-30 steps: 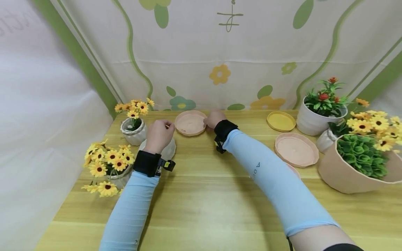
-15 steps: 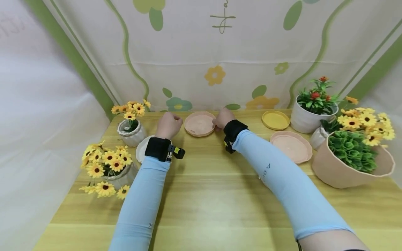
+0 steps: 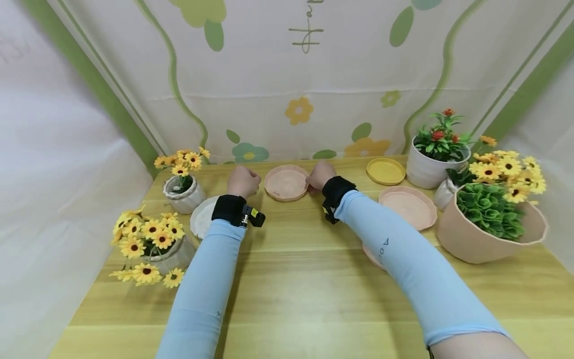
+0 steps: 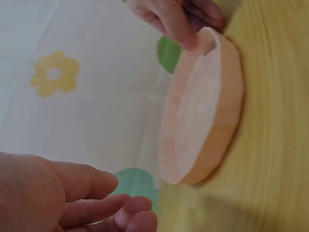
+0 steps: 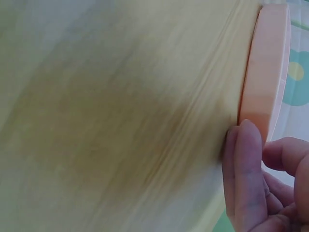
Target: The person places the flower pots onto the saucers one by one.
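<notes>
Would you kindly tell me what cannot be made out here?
Head: light-blue fabric right sleeve covers part of the nearest pink round saucer.
Head: black wrist strap hides part of the white round saucer.
Left wrist: left and bottom picture edges cut off the left hand.
Right wrist: inside of the far pink round saucer, hidden by its own wall.

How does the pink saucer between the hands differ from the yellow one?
The right hand grips the middle saucer; no hand touches the yellow saucer. The middle saucer is pink and faceted; the yellow saucer looks smoothly round. Both are shallow and open-topped.
</notes>
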The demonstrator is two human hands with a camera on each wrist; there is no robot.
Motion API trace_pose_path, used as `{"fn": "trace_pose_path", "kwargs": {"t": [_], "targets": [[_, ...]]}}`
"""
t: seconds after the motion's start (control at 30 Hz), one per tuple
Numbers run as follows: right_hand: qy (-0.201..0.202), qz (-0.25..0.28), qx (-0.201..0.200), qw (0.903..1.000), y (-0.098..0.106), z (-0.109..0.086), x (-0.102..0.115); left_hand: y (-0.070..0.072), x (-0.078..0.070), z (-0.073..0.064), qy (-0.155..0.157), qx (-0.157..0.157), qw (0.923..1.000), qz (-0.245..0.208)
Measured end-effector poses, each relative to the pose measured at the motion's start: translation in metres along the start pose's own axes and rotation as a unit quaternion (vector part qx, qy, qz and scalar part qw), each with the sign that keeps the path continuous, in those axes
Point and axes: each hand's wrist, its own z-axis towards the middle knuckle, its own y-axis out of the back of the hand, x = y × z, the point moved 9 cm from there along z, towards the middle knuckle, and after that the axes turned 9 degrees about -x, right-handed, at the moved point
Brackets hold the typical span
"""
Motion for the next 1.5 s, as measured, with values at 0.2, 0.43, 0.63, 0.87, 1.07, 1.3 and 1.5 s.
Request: {"fn": "trace_pose_path", "kwargs": {"t": [0.2,0.43,0.63,0.87,1.07,1.3,1.5], "targets": [[-0.021,0.057,0.034,0.9975,-0.015,0.004,-0.004,-0.026,0.018,0.015,0.045,0.033,0.9985,-0.004],[-0.004,0.041,0.030,0.9987,-0.016,0.000,0.005,-0.037,0.024,0.023,0.071,0.068,0.9951,0.008],[-0.001,0.033,0.032,0.9989,-0.019,0.000,0.012,-0.032,0.025,0.030,0.049,0.075,0.9936,0.069],[-0.018,0.056,0.032,0.9978,-0.024,0.003,0.014,-0.026,0.031,0.034,0.070,0.067,0.9930,0.067],[-0.015,0.091,0.024,0.9955,-0.008,-0.004,0.020,-0.027,0.033,0.041,0.067,0.062,0.9927,0.079],[0.030,0.201,-0.018,0.9790,0.056,-0.046,0.041,-0.027,0.031,0.040,0.072,0.067,0.9934,0.059],[0.072,0.206,-0.072,0.9731,0.098,-0.091,0.034,-0.026,0.033,0.035,0.069,0.086,0.9925,0.053]]}}
